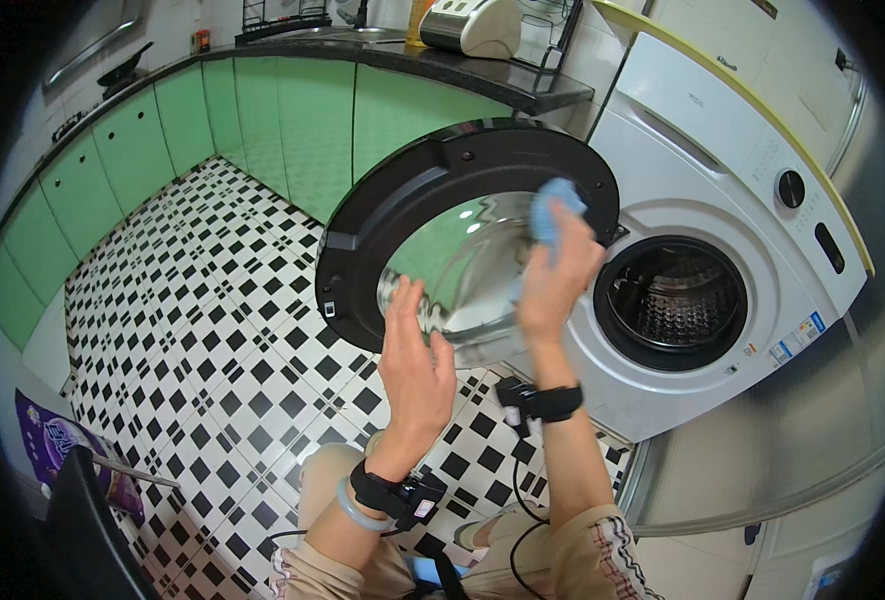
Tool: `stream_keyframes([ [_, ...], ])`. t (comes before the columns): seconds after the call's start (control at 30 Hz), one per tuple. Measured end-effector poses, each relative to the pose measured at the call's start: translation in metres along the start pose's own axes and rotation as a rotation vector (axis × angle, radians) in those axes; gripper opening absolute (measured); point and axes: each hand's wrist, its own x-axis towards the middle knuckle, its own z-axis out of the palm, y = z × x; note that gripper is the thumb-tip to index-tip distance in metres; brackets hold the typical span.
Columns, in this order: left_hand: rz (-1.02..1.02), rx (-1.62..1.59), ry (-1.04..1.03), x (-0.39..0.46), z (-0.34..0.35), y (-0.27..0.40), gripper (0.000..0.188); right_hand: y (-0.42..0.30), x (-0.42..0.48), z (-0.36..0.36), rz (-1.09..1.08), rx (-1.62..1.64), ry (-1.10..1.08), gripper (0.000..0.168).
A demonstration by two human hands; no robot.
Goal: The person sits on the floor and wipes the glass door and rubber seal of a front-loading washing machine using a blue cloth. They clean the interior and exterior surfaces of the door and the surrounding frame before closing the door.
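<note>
A white front-loading washing machine (630,405) stands at the right with its round door (382,202) swung out to the left. The door has a black rim and a bulging glass centre (480,247). My right hand (562,270), somewhat blurred, holds a light blue cloth (555,214) against the rim beside the upper right of the glass. My left hand (416,360) is at the lower left of the door glass, fingers extended and thumb apart, with nothing in it; whether it touches the glass is hard to tell. The metal drum (679,296) shows through the machine's opening.
Green cabinets (315,135) with a black countertop (480,71) curve behind the door. A white and silver toaster (472,28) stands on the counter. A purple packet (60,442) and a black chair-like edge (86,517) are at the lower left. Black cables hang by my wrists.
</note>
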Motion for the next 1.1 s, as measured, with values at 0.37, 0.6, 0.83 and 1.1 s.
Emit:
stream_keyframes([
  [0.37, 0.186, 0.242, 0.185, 0.024, -0.023, -0.027, 0.038, -0.039, -0.09, -0.057, -0.147, 0.324, -0.661, 0.038],
  [0.6, -0.165, 0.074, 0.206, 0.048, -0.04, -0.092, 0.072, 0.019, -0.108, -0.092, 0.533, 0.507, -0.417, 0.038],
  [0.83, -0.276, 0.371, -0.106, 0.042, -0.082, -0.022, 0.041, 0.051, -0.085, -0.133, 0.747, 0.631, -0.073, 0.034],
  [1.1, -0.069, 0.119, -0.831, 0.001, -0.101, 0.071, 0.052, 0.082, -0.048, -0.193, 0.619, 0.68, 0.128, 0.022],
])
